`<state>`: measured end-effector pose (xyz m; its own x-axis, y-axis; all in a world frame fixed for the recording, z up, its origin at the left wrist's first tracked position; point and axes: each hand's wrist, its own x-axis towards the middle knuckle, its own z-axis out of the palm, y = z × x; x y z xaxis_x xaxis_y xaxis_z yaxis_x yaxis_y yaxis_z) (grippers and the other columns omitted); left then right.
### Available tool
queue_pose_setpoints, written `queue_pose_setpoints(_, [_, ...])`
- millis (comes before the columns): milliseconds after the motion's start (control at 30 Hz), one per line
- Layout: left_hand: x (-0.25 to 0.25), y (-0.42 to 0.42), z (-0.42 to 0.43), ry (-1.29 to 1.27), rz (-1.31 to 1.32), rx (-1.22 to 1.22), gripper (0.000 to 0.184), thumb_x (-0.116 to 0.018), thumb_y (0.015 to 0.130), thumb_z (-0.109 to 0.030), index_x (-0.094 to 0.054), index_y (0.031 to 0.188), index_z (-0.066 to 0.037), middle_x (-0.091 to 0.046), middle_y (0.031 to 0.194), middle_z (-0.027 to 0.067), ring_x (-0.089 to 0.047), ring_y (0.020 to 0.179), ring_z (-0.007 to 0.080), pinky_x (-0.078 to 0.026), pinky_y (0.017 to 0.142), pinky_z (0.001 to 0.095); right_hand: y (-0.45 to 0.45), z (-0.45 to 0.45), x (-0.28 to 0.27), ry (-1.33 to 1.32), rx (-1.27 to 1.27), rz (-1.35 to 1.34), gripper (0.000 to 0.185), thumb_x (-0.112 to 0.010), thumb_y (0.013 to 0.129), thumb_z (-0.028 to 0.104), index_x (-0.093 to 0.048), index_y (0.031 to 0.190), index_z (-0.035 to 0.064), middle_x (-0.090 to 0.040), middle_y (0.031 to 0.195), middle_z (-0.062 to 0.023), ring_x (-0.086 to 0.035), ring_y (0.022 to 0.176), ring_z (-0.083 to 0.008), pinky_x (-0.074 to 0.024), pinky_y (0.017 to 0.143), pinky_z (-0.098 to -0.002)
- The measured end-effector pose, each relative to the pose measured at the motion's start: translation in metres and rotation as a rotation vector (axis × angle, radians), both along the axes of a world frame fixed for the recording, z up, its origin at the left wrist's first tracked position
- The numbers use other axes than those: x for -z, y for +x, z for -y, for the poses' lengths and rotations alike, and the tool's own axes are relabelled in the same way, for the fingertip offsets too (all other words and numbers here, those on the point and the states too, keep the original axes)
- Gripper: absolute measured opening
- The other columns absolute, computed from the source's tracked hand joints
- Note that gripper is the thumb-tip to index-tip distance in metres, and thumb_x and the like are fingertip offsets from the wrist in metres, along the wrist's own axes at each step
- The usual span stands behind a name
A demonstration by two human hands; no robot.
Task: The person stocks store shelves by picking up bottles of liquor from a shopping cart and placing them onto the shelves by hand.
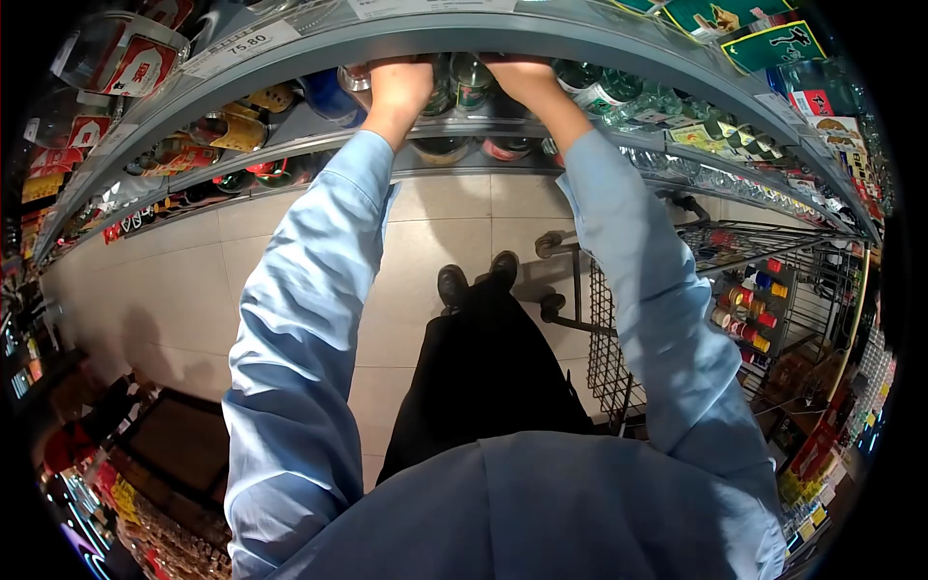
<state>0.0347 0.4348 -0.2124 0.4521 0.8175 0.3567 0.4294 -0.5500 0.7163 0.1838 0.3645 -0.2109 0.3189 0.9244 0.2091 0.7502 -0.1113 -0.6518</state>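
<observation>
Both my arms, in light blue sleeves, reach in under the front edge of a grey shelf (464, 37). My left hand (400, 87) is among bottles on the shelf below, its fingers hidden by the edge above. Beside it on the left is a blue bottle (331, 97). My right hand (527, 81) reaches in at the same height, fingers also out of sight. Between the two hands stands a green glass bottle (471, 85) with a label. Further green bottles (615, 89) stand to the right of my right hand. Whether either hand grips a bottle is hidden.
A wire shopping cart (611, 338) stands on my right, with several small bottles (749, 309) with coloured caps in it. Clear bottles with red labels (145, 63) are at the upper left, near a price tag (242, 48). Tiled floor (425, 242) lies below.
</observation>
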Motion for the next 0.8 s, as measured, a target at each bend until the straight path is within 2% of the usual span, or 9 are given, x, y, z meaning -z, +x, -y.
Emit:
queue_pose_setpoints(100, [0.001,0.000,0.000,-0.083,0.018,0.071,0.023,-0.060,0.077,-0.016,-0.061,0.095,-0.001,-0.062,0.092,0.0176,-0.057,0.086,0.0341,-0.043,0.077,0.0364,0.001,0.016,-0.007,0.019,0.049,0.059,0.033,-0.058,0.080,0.027,-0.057,0.107,0.0067,-0.060,0.104,-0.0088,-0.056,0.097,-0.0227,-0.0419,0.083,-0.0303])
queue_pose_setpoints(200, [0.001,0.008,0.003,-0.133,0.038,0.036,0.027,-0.061,0.077,-0.021,-0.061,0.097,-0.003,-0.061,0.096,0.0165,-0.056,0.088,0.0338,-0.044,0.077,0.0368,0.015,0.019,0.004,0.068,0.044,-0.149,0.032,-0.057,0.078,0.029,-0.059,0.104,0.0113,-0.060,0.104,-0.0100,-0.055,0.096,-0.0298,-0.0431,0.081,-0.0340])
queue_pose_setpoints(300, [0.001,0.016,0.007,-0.131,0.075,0.129,0.029,-0.059,0.078,-0.027,-0.062,0.096,-0.004,-0.061,0.097,0.0152,-0.056,0.089,0.0338,-0.043,0.078,0.0372,0.016,0.033,-0.014,0.015,0.183,0.028,0.027,-0.057,0.076,0.022,-0.061,0.099,0.0100,-0.061,0.098,-0.0119,-0.056,0.089,-0.0320,-0.0454,0.075,-0.0350])
queue_pose_setpoints(400, [0.000,0.024,0.009,-0.179,-0.037,0.130,0.033,-0.062,0.081,-0.021,-0.057,0.106,0.000,-0.060,0.102,0.0122,-0.055,0.091,0.0220,-0.042,0.081,0.0305,0.027,0.035,-0.004,0.152,0.204,0.110,0.023,-0.056,0.076,0.021,-0.062,0.095,0.0084,-0.061,0.094,-0.0137,-0.057,0.085,-0.0335,-0.0468,0.072,-0.0371])
queue_pose_setpoints(500, [0.002,0.033,0.010,-0.104,-0.084,0.141,0.032,-0.062,0.081,-0.019,-0.057,0.105,0.001,-0.059,0.102,0.0121,-0.054,0.090,0.0215,-0.042,0.081,0.0300,0.034,0.035,0.001,0.142,0.188,0.344,0.021,-0.054,0.077,0.020,-0.062,0.093,0.0075,-0.061,0.093,-0.0139,-0.057,0.085,-0.0331,-0.0469,0.072,-0.0377])
queue_pose_setpoints(567, [0.010,0.040,0.008,-0.132,0.006,0.148,0.028,-0.058,0.081,-0.021,-0.059,0.101,-0.001,-0.060,0.100,0.0127,-0.055,0.090,0.0249,-0.042,0.080,0.0334,0.033,0.037,-0.004,0.125,0.244,0.287,0.021,-0.054,0.078,0.021,-0.062,0.092,0.0072,-0.061,0.092,-0.0141,-0.057,0.085,-0.0332,-0.0471,0.072,-0.0380])
queue_pose_setpoints(633, [0.014,0.048,0.009,-0.071,0.043,0.140,0.026,-0.052,0.081,-0.027,-0.063,0.094,-0.007,-0.062,0.095,0.0133,-0.056,0.090,0.0320,-0.042,0.080,0.0404,0.031,0.037,-0.006,0.096,0.277,0.274,0.021,-0.053,0.078,0.022,-0.062,0.091,0.0070,-0.061,0.091,-0.0140,-0.058,0.084,-0.0332,-0.0472,0.072,-0.0383])
queue_pose_setpoints(700, [0.017,0.057,0.011,-0.036,0.027,0.125,0.026,-0.052,0.081,-0.027,-0.063,0.094,-0.007,-0.062,0.095,0.0131,-0.056,0.090,0.0318,-0.042,0.080,0.0406,0.031,0.038,-0.007,0.052,0.286,0.309,0.022,-0.053,0.079,0.023,-0.062,0.091,0.0070,-0.062,0.090,-0.0137,-0.058,0.083,-0.0332,-0.0471,0.072,-0.0385])
queue_pose_setpoints(800, [0.014,0.059,0.010,-0.141,-0.045,0.159,0.028,-0.056,0.083,-0.022,-0.059,0.101,-0.001,-0.059,0.101,0.0135,-0.054,0.090,0.0257,-0.042,0.081,0.0341,0.028,0.040,-0.015,0.051,0.261,0.268,0.023,-0.053,0.079,0.024,-0.062,0.090,0.0069,-0.062,0.089,-0.0138,-0.058,0.083,-0.0332,-0.0472,0.072,-0.0396])
